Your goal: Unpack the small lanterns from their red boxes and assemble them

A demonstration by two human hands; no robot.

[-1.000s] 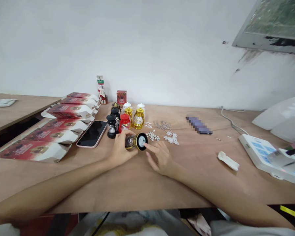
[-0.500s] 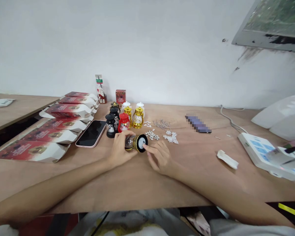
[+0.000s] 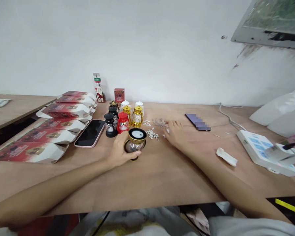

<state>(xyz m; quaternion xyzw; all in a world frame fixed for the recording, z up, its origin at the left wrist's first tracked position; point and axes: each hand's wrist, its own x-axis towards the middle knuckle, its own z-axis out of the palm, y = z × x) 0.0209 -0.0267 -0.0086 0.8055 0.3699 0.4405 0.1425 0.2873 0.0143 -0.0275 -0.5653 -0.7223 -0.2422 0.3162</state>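
Observation:
My left hand (image 3: 120,149) is wrapped round a small black-and-gold lantern (image 3: 135,146). The lantern is upside down, its round base with a white disc facing up. Farther right, my right hand (image 3: 175,134) reaches over a pile of flat white pieces that it mostly hides; its fingers are stretched out and somewhat blurred. Beside its fingertips lie small metal pieces (image 3: 160,122). Small round white pieces (image 3: 152,134) are scattered between the two hands. Behind the held lantern stand a red lantern (image 3: 123,124), a black lantern (image 3: 110,126) and a gold lantern (image 3: 137,118), among several others.
Several red-and-white flattened boxes (image 3: 36,150) overlap on the left, near a pink-edged phone (image 3: 90,133). A small red box (image 3: 119,95) stands by the wall. A second phone (image 3: 198,122), a crumpled white scrap (image 3: 226,157) and a white power strip (image 3: 257,149) are on the right.
My right hand has left the lantern's base and moved right and away, to the white pieces. My left hand has turned the lantern so its base points up.

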